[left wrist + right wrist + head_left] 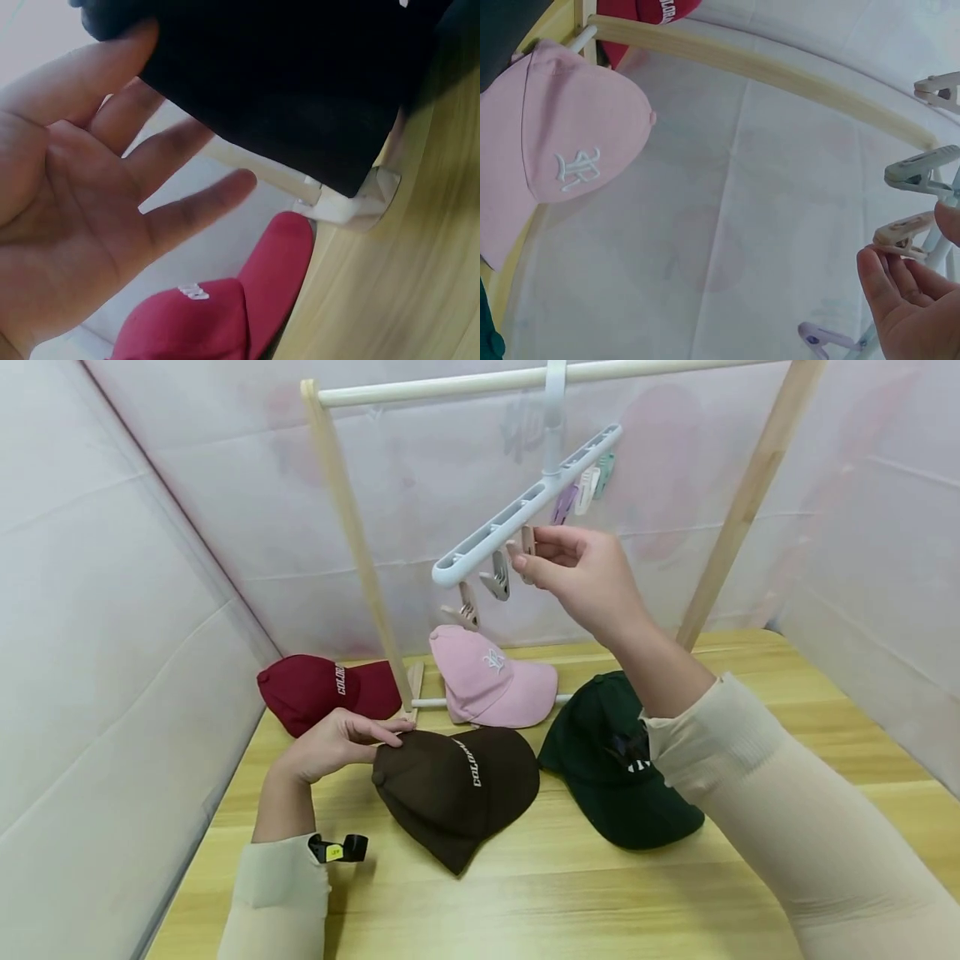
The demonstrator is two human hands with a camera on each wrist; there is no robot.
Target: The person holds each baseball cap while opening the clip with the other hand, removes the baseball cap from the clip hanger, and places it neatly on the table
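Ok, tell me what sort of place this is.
Probably a staged tabletop set, not a real laundry room: a wooden table walled by white sheeting, with a small wooden rack holding a clip hanger over four caps.

The brown cap [455, 793] and the maroon cap [322, 690] bear white lettering. The pink cap [491, 678] has a white monogram. The dark green cap [615, 762] lies on the pale wood-grain desk [525, 893]. The clip hanger [525, 508] is white, with pastel pegs.

caps [457, 789] crowd table, open front edge
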